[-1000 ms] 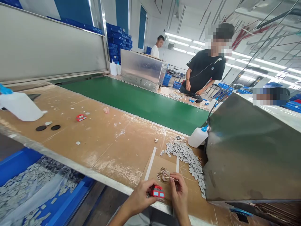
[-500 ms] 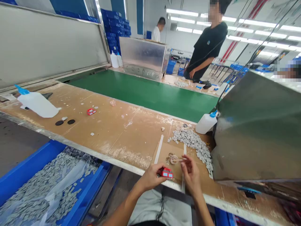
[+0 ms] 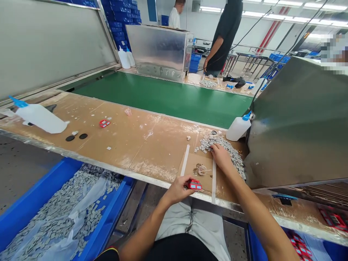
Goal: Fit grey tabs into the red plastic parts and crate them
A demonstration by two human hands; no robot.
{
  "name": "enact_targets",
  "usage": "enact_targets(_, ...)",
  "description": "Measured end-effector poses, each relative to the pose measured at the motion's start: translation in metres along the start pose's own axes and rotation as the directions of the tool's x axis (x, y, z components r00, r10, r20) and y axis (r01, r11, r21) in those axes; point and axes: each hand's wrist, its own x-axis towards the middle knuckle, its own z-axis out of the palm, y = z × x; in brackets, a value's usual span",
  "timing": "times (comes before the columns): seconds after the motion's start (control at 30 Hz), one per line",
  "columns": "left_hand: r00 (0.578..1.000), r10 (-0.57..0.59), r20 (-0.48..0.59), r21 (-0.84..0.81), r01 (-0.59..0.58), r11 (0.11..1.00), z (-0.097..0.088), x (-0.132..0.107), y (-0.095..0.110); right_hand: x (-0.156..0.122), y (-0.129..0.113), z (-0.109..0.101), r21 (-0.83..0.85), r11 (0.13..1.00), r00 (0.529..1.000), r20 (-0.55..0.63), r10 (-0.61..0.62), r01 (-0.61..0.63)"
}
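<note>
My left hand [image 3: 178, 189] is closed around a small red toy vehicle [image 3: 194, 185] with pale blue windows, held above the table's front edge. My right hand [image 3: 220, 155] reaches into a pile of small grey square pieces [image 3: 230, 148]. Its fingertips are drawn together at the pile's left side, and whatever is between them is hidden. Between the hands, a small round dish [image 3: 202, 170] with a thin stick across it rests on a cardboard sheet [image 3: 191, 164] edged with white tape strips.
A white squeeze bottle [image 3: 238, 127] stands behind the pile, beside a metal panel [image 3: 293, 134]. Beyond runs a green conveyor belt [image 3: 152, 92]. Another red toy vehicle [image 3: 104, 123], two black discs [image 3: 83, 136] and a lying bottle [image 3: 40, 117] are at left. Below sits a blue bin [image 3: 58, 168] of grey pieces.
My right hand has left the stick at the dish and moved forward to the grey pile. The stick now lies across the dish. My left hand still holds the red toy vehicle.
</note>
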Motion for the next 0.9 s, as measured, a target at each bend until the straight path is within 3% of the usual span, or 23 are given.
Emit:
enact_targets(0.37, 1.0, 0.001, -0.008, 0.026, -0.001, 1.0, 0.004, 0.002, 0.0, -0.018, 0.014, -0.018, -0.067, 0.997, 1.0, 0.009, 0.03, -0.029)
enact_targets(0.53, 1.0, -0.01, -0.008, 0.053, 0.01, 0.999, 0.005, 0.002, -0.001, -0.032, 0.019, -0.021, 0.019, 0.999, 0.998, -0.051, 0.035, -0.034)
enact_targets(0.67, 1.0, -0.015, -0.012, 0.052, 0.016, 0.999, 0.005, 0.001, 0.0, -0.063, 0.022, -0.016, 0.061, 0.998, 0.998, -0.056, 0.038, -0.035)
enact_targets(0.9, 1.0, 0.011, -0.01, 0.104, -0.01, 0.995, 0.004, 0.002, 0.0, -0.119, 0.025, 0.008, -0.139, 0.987, 0.996, -0.051, 0.08, -0.086)
